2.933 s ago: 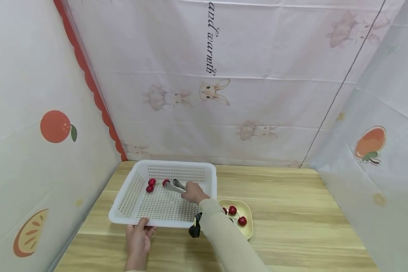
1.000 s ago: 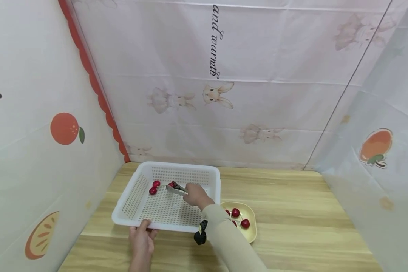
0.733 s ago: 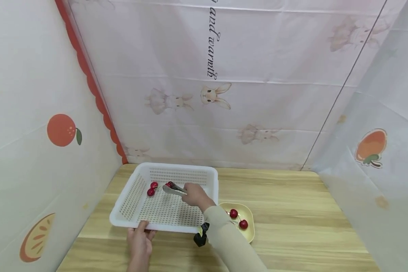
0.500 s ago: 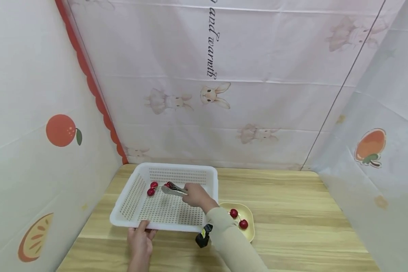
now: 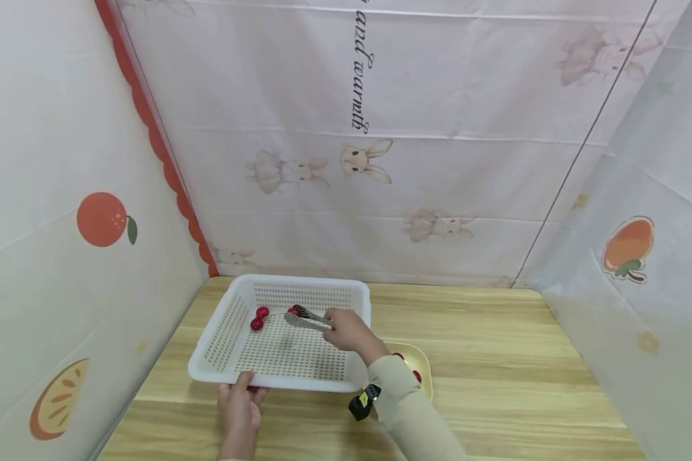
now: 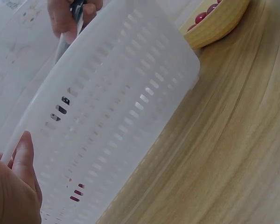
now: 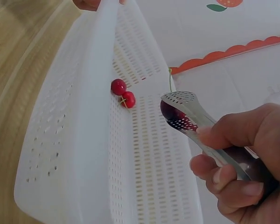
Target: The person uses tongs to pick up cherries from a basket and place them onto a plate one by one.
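My right hand (image 5: 352, 333) grips metal tongs (image 5: 311, 323) with perforated ends, over the white slotted basket (image 5: 279, 384). Between the tong ends a dark red cherry (image 7: 167, 110) is clamped, its green stem pointing up in the right wrist view. Two more cherries, one (image 5: 262, 312) just behind the other (image 5: 256, 324), lie on the basket floor near its left side. At the near rim, my left hand (image 5: 239, 410) holds the basket, thumb on top and fingers below. The left wrist view shows that thumb (image 6: 24, 158) against the rim.
A yellow dish (image 5: 428, 387) with cherries stands right of the basket, partly hidden by my right sleeve (image 5: 409, 403); several cherries (image 6: 200, 17) show in the left wrist view. The wooden table (image 5: 513, 371) meets printed cloth walls (image 5: 438, 160) at the back and sides.
The tongs, spread around the cherry at first, have closed on it. My right hand has drawn back slightly to the right with it. The left hand stays at the rim.
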`<action>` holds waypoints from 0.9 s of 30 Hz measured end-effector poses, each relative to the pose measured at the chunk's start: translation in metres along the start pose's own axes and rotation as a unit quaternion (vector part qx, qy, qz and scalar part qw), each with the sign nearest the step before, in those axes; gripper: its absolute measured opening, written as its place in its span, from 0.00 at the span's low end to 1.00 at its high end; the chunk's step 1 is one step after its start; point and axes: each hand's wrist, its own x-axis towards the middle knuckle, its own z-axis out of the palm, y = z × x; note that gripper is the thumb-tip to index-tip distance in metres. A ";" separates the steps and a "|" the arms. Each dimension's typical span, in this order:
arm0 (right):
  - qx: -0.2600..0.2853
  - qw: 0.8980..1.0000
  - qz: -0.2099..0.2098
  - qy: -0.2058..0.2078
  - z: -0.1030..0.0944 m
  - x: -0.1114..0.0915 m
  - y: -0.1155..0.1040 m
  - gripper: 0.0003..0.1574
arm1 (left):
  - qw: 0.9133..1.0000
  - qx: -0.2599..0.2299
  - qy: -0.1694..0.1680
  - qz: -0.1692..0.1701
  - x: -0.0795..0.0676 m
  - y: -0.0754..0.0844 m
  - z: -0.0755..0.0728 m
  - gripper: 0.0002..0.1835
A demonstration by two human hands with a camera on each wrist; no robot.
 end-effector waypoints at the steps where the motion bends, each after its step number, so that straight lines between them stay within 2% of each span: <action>1: 0.003 1.000 -0.001 0.001 -0.002 -0.001 0.000 0.13 | 1.000 0.001 0.002 0.000 0.000 0.001 0.000 0.19; 9: 0.004 1.000 -0.020 0.012 -0.012 -0.011 0.001 0.10 | 1.000 0.010 0.007 0.010 -0.002 0.004 0.005 0.18; 27: 0.009 0.999 -0.031 0.026 -0.034 -0.039 0.013 0.13 | 1.000 0.000 0.009 0.008 -0.003 0.004 0.006 0.19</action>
